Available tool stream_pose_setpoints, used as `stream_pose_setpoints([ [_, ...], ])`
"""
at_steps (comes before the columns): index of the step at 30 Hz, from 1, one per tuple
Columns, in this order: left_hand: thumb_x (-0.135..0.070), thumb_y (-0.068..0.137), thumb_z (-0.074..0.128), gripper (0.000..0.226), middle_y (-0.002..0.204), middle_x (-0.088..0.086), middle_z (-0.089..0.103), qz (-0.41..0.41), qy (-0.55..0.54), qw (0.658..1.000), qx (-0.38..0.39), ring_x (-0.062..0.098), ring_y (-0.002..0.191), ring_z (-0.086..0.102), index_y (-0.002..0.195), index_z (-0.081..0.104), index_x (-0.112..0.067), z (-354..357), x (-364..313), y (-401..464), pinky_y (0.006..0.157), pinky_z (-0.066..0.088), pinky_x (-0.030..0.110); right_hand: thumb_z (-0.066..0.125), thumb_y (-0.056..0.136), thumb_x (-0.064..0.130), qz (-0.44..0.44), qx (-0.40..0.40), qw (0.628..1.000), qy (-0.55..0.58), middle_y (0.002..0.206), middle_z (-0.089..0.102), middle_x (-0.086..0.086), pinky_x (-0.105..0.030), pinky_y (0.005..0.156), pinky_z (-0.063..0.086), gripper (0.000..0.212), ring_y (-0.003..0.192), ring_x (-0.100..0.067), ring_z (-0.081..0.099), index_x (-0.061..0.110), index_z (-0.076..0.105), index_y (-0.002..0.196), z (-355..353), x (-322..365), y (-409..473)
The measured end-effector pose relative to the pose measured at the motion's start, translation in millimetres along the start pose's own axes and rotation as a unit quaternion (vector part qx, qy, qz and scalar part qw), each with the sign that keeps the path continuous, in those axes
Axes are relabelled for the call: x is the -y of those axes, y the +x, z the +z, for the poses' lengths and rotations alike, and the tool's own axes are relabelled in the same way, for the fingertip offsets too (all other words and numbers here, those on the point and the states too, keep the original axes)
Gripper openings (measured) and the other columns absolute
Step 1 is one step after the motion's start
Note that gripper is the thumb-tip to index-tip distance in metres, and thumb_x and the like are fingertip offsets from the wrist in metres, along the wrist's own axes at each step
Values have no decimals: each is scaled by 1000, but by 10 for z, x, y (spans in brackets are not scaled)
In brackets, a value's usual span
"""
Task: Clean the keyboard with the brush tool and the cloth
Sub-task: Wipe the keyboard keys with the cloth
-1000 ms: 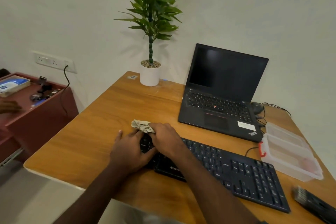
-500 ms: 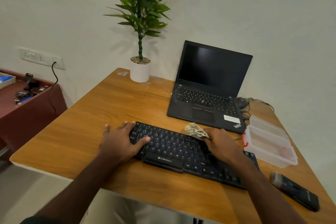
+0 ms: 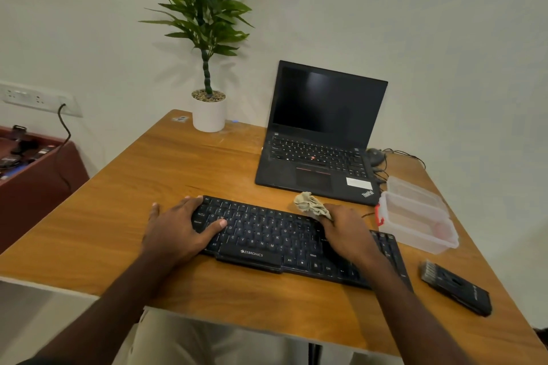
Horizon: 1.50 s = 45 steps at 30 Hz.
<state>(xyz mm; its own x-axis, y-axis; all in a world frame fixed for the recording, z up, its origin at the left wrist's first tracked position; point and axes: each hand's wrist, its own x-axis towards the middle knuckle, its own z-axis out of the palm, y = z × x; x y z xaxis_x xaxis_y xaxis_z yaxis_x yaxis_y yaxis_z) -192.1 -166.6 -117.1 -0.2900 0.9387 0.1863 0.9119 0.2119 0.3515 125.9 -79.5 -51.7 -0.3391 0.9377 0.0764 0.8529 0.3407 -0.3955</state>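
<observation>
**Cloth on the keys, keyboard held steady**

The wooden table carries everything before me. At the back stands an open black laptop with a dark screen, and left of it a potted plant in a white pot. The black keyboard lies across the front, below the laptop. A clear plastic container sits just beside the keyboard's right end. My left hand rests on the keyboard's left end, fingers straight across its corner and thumb on the keys. My right hand lies over the right half, fingers curled around the crumpled cloth, which sticks out at the keyboard's far edge. The brush tool lies untouched at the right, near the table's front edge.
</observation>
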Motion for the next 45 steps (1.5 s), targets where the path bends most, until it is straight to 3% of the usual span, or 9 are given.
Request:
stream_pose_setpoints([
  [4, -97, 69, 17, 109, 148, 3, 51, 0, 1, 1000, -1, 21, 134, 49, 145, 45, -24, 12, 19, 4, 121, 12, 56, 52, 104, 35, 119, -15, 967, 225, 89, 67, 3, -40, 79, 50, 23, 85, -17, 62, 21, 64, 89, -37, 100, 113],
  [7, -97, 68, 18, 108, 148, 3, 51, -1, 1, 1000, 3, 21, 134, 49, 145, 44, -25, 9, 19, 10, 121, 12, 56, 54, 103, 32, 181, -60, 897, 398, 108, 71, 1, -44, 92, 56, 24, 99, -19, 66, 17, 66, 118, 16, 184, 216],
  [10, -97, 69, 19, 107, 146, 2, 53, 1, 3, 1000, 2, 21, 131, 51, 145, 44, -26, 8, 28, 10, 120, 14, 57, 53, 103, 18, 71, -108, 954, 271, 122, 69, -3, -33, 87, 54, 33, 103, -17, 65, 12, 61, 134, 145, 391, 327],
  [12, -97, 69, 19, 106, 145, 3, 54, 1, 3, 1000, 2, 21, 130, 52, 144, 44, -26, 8, 35, 7, 120, 15, 57, 51, 101, 10, -34, -47, 990, 131, 122, 68, -5, -35, 88, 54, 37, 103, -19, 63, 16, 60, 137, 244, 583, 358],
  [17, -97, 70, 18, 105, 143, 2, 56, 3, 6, 1000, 7, 21, 128, 54, 144, 43, -28, 18, 49, 24, 120, 15, 58, 46, 99, 11, -106, 51, 991, -68, 103, 70, -9, -37, 74, 48, 28, 95, -28, 62, 21, 62, 120, 350, 529, 247],
  [20, -96, 71, 18, 102, 142, 1, 56, 12, 22, 1000, 4, 22, 125, 57, 143, 44, -29, 45, 57, 43, 117, 19, 61, 47, 97, 9, -90, 39, 992, -83, 104, 71, -11, -38, 73, 45, 35, 94, -30, 62, 21, 60, 127, 221, 216, 74],
  [26, -95, 72, 16, 102, 141, 6, 57, 12, 43, 999, -3, 29, 122, 58, 142, 47, -28, 43, 34, 49, 114, 23, 60, 52, 101, 18, 34, 8, 997, -66, 131, 65, -6, -36, 97, 51, 43, 114, -21, 60, 28, 52, 143, -170, -581, -414],
  [37, -96, 70, 15, 102, 137, 4, 61, 4, 37, 999, -6, 29, 123, 58, 140, 48, -29, 31, -18, 8, 112, 23, 63, 54, 100, 9, 76, -201, 971, 104, 97, 72, -2, -14, 64, 38, 34, 77, -5, 59, 13, 60, 134, -67, -872, -728],
  [45, -96, 69, 22, 102, 135, 4, 62, 1, -16, 1000, -2, 25, 122, 59, 140, 46, -26, -10, -4, -78, 120, 13, 58, 53, 97, 0, 47, -235, 965, 103, 91, 70, -6, -17, 60, 36, 32, 72, -2, 55, 5, 61, 127, -92, -849, -603],
])
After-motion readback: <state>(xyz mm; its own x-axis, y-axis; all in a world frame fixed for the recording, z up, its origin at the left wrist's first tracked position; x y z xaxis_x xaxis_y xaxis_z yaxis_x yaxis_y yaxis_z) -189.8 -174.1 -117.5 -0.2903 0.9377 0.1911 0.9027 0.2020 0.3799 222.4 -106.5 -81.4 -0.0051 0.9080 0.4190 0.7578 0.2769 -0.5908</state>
